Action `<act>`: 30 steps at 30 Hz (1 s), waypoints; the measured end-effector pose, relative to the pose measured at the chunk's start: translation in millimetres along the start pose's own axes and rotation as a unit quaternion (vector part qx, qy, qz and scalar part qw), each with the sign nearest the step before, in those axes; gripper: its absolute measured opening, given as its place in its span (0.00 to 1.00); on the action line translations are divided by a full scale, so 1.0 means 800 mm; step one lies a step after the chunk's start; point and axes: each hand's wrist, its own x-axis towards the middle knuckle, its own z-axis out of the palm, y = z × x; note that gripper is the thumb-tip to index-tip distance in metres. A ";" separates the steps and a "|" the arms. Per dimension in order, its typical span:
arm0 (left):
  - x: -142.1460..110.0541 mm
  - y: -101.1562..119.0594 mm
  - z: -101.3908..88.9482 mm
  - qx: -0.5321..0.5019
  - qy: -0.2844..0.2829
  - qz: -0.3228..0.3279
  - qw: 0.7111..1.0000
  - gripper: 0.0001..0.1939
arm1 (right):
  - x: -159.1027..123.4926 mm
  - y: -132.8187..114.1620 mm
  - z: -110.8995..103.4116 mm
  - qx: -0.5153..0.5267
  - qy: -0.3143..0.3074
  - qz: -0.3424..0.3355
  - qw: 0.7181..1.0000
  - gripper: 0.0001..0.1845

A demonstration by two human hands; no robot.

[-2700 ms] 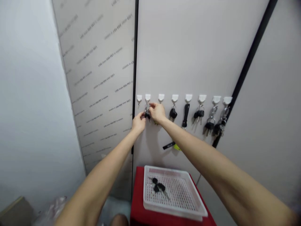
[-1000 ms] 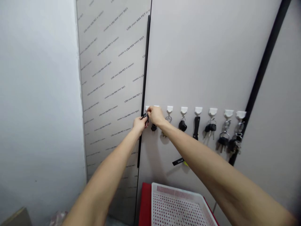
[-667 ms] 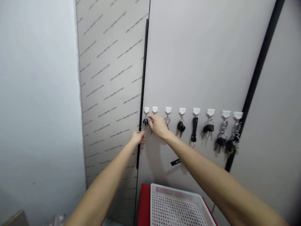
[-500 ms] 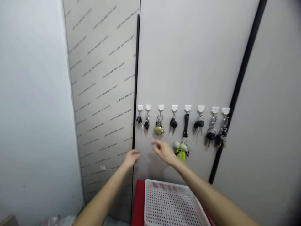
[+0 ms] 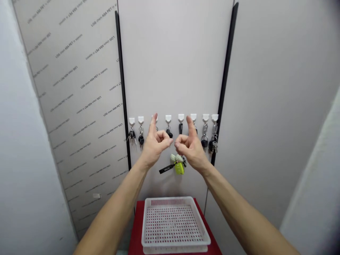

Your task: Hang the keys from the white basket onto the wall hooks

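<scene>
In the head view both hands are raised in front of a row of keys on white hooks. My left hand (image 5: 154, 146) has its index finger pointing up, its thumb stretched to the right and the other fingers curled; it holds nothing. My right hand (image 5: 191, 147) mirrors it, index finger up and thumb towards the left, with nothing in it. The thumbs come close together at the middle. Just below them hangs a bright green key fob (image 5: 179, 168) with a pale bow (image 5: 175, 158) and a black tag (image 5: 166, 169). The hands partly hide the hooks and keys behind.
Two key bunches (image 5: 132, 137) (image 5: 141, 139) hang at the left; others (image 5: 204, 141) (image 5: 214, 144) hang at the right. A white perforated basket (image 5: 145, 226) stands on a red surface (image 5: 135, 226) below. Black vertical strips (image 5: 122, 78) (image 5: 227, 74) edge the panel.
The view has shifted to the right. Both hands have risen and come together in front of the keys, index fingers now pointing up. The black tag now sticks out to the left.
</scene>
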 end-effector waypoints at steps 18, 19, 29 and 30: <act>-0.020 -0.083 -0.096 0.322 0.240 -0.054 0.914 0.28 | 0.006 0.092 0.019 -0.189 -0.010 0.168 0.967 0.20; -0.015 -0.083 -0.109 0.380 0.292 -0.027 0.877 0.25 | 0.013 0.095 0.021 -0.222 0.019 0.153 0.963 0.19; 0.017 -0.101 -0.118 0.635 0.273 -0.043 0.722 0.18 | 0.069 0.105 0.071 -0.427 0.070 0.146 0.890 0.17; 0.018 -0.099 -0.122 0.639 0.260 -0.046 0.722 0.15 | 0.070 0.105 0.071 -0.425 0.070 0.146 0.891 0.14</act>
